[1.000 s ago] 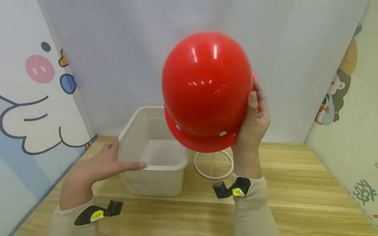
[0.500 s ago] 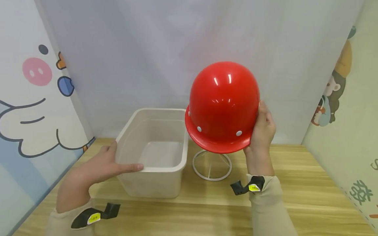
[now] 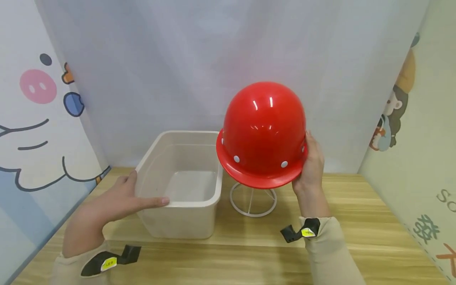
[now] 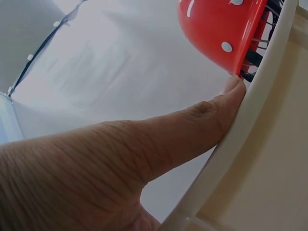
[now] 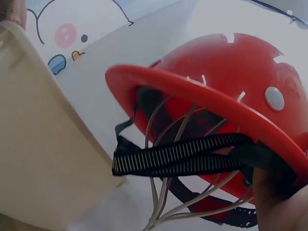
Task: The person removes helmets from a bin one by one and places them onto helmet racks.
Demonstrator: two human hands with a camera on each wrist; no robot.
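Observation:
A glossy red hard hat (image 3: 264,130) with white rivets sits over a white wire stand (image 3: 253,200). My right hand (image 3: 310,166) grips its brim at the right side. In the right wrist view a black ribbed strap (image 5: 178,159) hangs beneath the brim, and the stand's wires (image 5: 156,211) rise into the shell. My left hand (image 3: 122,198) rests on the near left corner of a beige plastic bin (image 3: 185,217), its thumb straight along the front rim; some of its fingers are hidden outside the wall. The thumb (image 4: 192,122) lies against the rim in the left wrist view.
The bin stands just left of the wire stand on the wooden table (image 3: 249,261). A pale cloth backdrop (image 3: 178,79) hangs close behind. Printed side panels flank the table: a pig drawing (image 3: 39,87) left, a figure (image 3: 392,107) right.
My right hand has brought the hard hat down from higher up toward the wire stand, levelling its brim. My left hand stays at the bin's corner.

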